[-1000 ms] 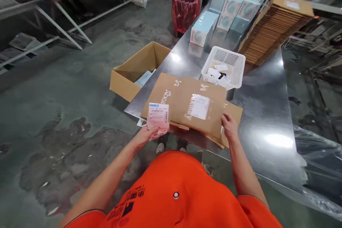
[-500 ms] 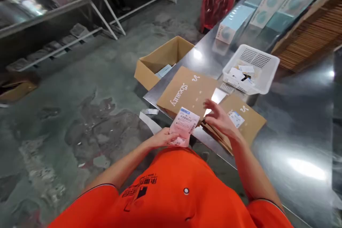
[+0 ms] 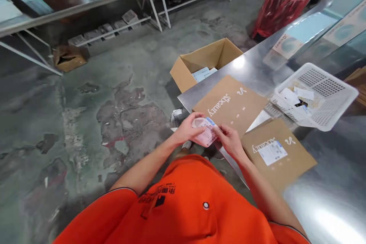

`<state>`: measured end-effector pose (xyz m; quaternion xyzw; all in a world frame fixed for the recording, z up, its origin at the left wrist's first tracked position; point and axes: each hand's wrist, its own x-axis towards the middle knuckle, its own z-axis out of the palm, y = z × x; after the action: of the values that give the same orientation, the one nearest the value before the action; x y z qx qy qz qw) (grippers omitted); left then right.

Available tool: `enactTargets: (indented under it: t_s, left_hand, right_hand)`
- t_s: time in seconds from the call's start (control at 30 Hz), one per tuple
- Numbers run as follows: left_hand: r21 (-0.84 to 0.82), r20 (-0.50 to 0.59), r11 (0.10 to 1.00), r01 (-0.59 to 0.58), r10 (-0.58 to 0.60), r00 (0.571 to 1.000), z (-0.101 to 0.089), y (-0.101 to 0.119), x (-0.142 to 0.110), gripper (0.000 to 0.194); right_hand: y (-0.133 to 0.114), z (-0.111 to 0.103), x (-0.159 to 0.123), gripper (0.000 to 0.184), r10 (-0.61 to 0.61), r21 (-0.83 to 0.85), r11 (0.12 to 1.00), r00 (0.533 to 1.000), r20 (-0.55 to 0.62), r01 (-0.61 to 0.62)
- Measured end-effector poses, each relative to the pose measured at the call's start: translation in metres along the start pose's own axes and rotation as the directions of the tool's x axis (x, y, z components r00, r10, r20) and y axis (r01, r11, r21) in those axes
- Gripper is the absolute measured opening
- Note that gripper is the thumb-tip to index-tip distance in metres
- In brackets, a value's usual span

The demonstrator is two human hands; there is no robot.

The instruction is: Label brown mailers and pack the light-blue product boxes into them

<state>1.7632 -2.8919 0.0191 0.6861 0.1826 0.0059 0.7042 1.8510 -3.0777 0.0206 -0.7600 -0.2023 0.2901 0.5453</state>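
The curled fingers of the left hand [image 3: 185, 129] and right hand [image 3: 230, 141] pinched a thin pink-and-white barcode label sheet [image 3: 206, 133] at 12 o'clock. Flat kraft-paper mailers [image 3: 228, 106] lay on a smooth steel table [image 3: 251, 55], with a perforated white plastic basket [image 3: 314, 97] at 2 o'clock.

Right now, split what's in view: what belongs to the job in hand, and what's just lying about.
In the job:
barcode label sheet, pinched by left hand and right hand
unlabelled kraft mailer
labelled kraft mailer

Lying about:
white plastic basket of slips
open cardboard box
red-bagged bin
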Motion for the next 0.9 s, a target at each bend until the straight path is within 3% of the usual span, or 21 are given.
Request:
enactTargets:
  t_s: [0.1,0.17,0.27,0.37,0.5,0.57,0.67,0.77,0.83,0.9]
  left_hand:
    - [-0.055,0.017,0.998,-0.035,0.036,0.999,-0.008,-0.005,0.003,0.092]
    - [-0.071,0.058,0.997,-0.018,0.022,0.998,-0.008,-0.004,0.005,0.092]
    - [-0.087,0.121,0.994,0.069,-0.058,0.991,0.000,0.001,0.010,0.066]
    - [-0.071,0.101,0.982,0.175,-0.168,0.981,0.007,0.004,0.016,0.033]
    - [-0.112,0.115,0.958,0.266,-0.253,0.961,0.008,-0.003,0.022,0.036]
    - [-0.061,0.099,0.970,0.235,-0.229,0.968,0.007,-0.013,0.027,0.040]
    - [0.053,0.044,0.983,0.175,-0.178,0.983,0.006,-0.039,0.035,0.042]
    - [0.121,0.108,0.963,0.242,-0.255,0.961,-0.004,-0.069,0.029,0.035]
    - [0.153,0.176,0.936,0.317,-0.341,0.923,-0.018,-0.086,0.015,0.035]
    - [0.140,0.168,0.923,0.358,-0.378,0.910,-0.037,-0.094,-0.004,0.030]
  right_hand:
    - [0.007,0.001,-0.001,0.045,0.028,0.016,1.000,0.994,-0.103,-0.027]
    - [0.012,0.005,-0.001,0.045,0.036,0.043,0.999,0.996,-0.078,-0.032]
    - [0.014,0.011,-0.001,0.042,0.015,0.044,0.999,1.000,-0.005,-0.014]
    - [0.010,0.013,-0.002,0.038,-0.006,0.010,1.000,1.000,0.000,0.006]
    - [0.006,0.011,-0.004,0.029,-0.034,-0.115,0.993,0.999,-0.018,0.032]
    - [0.008,0.005,0.003,0.026,-0.071,-0.212,0.975,0.997,-0.038,0.061]
    - [0.016,-0.018,0.033,0.025,-0.139,-0.326,0.943,0.971,-0.192,0.070]
    - [0.023,-0.051,0.079,0.030,-0.199,-0.552,0.834,0.919,-0.342,-0.024]
    - [0.026,-0.070,0.104,0.039,-0.199,-0.737,0.666,0.926,-0.321,-0.112]
    - [0.028,-0.079,0.119,0.056,-0.185,-0.846,0.503,0.935,-0.304,-0.175]
